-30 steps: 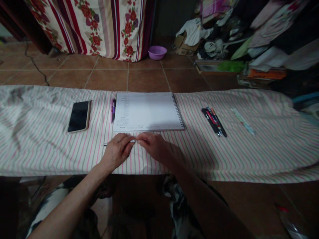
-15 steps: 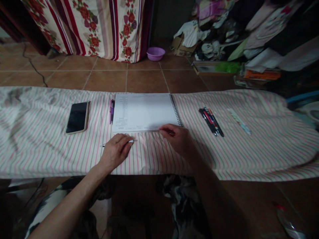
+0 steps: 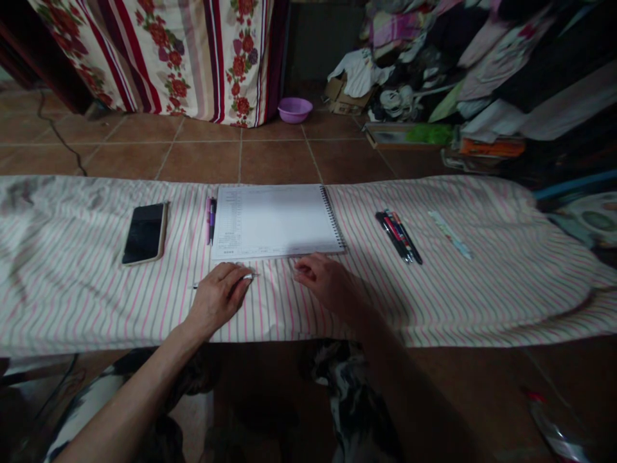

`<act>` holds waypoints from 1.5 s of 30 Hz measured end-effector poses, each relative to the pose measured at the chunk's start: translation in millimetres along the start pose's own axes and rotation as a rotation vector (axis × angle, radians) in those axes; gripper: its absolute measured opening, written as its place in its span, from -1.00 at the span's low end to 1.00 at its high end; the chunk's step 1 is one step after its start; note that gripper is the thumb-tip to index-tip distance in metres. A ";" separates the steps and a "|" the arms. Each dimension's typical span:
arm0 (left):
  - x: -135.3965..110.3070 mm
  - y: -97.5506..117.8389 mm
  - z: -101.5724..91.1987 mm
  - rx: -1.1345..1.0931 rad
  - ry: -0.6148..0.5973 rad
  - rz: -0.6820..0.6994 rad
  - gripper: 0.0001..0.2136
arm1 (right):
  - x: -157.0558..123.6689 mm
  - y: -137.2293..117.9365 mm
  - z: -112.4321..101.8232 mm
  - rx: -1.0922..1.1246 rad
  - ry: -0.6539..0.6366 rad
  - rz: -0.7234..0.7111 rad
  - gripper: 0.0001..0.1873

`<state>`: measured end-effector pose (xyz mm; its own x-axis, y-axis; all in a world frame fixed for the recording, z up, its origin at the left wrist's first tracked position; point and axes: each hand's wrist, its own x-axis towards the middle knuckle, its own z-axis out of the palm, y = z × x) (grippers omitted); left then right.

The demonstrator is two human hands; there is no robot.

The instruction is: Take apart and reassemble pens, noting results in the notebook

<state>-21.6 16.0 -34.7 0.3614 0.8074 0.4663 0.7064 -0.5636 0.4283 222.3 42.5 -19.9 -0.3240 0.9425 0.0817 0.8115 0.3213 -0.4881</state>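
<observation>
Here's the left hand (image 3: 219,292), palm down on the striped cloth (image 3: 289,321), fingers closed over a slim silver pen (image 3: 249,276). One end pokes out past the fingertips toward the middle, the other out behind the hand to the left, and the pen lies almost level, roughly along the notebook's near edge.

Across from it, the right hand (image 3: 328,283), fingers curled, thumb drawn in close to them; in this dim light I can't tell whether they pinch something small. A short gap of cloth separates those fingertips from the pen, so the two hands sit near each other but apart.

Just beyond both, the notebook (image 3: 284,218) lies flat, its spiral edge to the right, its near edge just past the knuckles. A strip of cloth runs from there to the table's near edge, with the hands resting along it.

Out on the left side, a pink pen (image 3: 208,220) and a purple pen (image 3: 213,222) stand guard just beside the notebook, then the phone (image 3: 144,233) farther out. On the right, a broad stretch of stripes, then a cluster of pens (image 3: 399,236), and beyond it a pale, slender stick (image 3: 450,235).
</observation>
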 end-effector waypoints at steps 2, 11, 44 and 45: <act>0.3 0.3 -0.6 0.006 -0.009 -0.004 -0.83 | 0.1 -1.8 4.2 -0.055 -0.021 -0.025 -0.91; 1.0 1.0 -0.5 0.004 -0.038 -0.034 -0.83 | 8.1 -17.6 7.1 0.355 0.017 -0.085 -0.86; 2.1 1.7 0.4 0.001 -0.034 -0.037 -0.83 | 20.2 -29.7 48.2 0.869 -0.066 0.158 -0.85; 2.1 1.5 0.7 0.007 -0.035 -0.036 -0.83 | 20.1 -30.3 47.7 0.867 -0.067 0.154 -0.85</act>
<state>-19.3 17.1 -33.6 0.3567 0.8326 0.4238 0.7233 -0.5332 0.4388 167.9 47.3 -44.9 -0.2916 0.9534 -0.0771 0.2028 -0.0171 -0.9791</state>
